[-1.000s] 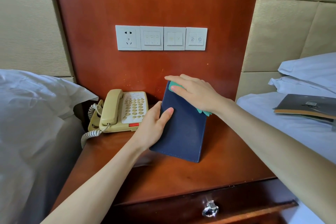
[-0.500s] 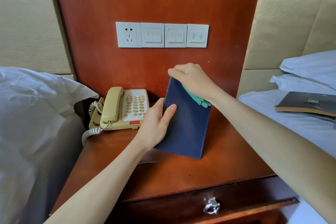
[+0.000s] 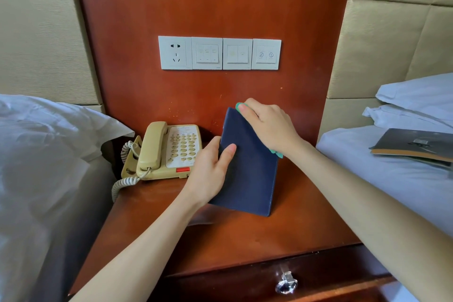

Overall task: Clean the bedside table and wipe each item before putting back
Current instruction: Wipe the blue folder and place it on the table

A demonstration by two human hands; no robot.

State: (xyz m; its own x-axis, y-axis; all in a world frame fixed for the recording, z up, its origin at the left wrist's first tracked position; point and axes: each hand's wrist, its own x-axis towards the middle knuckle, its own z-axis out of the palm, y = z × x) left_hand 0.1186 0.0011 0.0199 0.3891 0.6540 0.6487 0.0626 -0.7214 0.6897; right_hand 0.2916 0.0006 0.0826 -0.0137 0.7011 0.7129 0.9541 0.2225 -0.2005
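A dark blue folder stands tilted on the wooden bedside table, its lower edge resting on the top. My left hand grips its left edge, thumb on the front face. My right hand presses a green cloth against the folder's upper right part; most of the cloth is hidden under the palm, and a scrap shows at the wrist. A beige corded telephone sits at the table's back left, just beside my left hand.
A white socket and switch panel is on the wood back panel above. White bedding lies at the left. The bed at the right carries a grey booklet and pillows. A drawer with a metal knob is below the tabletop.
My right hand with the cloth slid up to the folder's top edge, then came slightly back down along it. My left hand kept its hold, and the folder stayed put.
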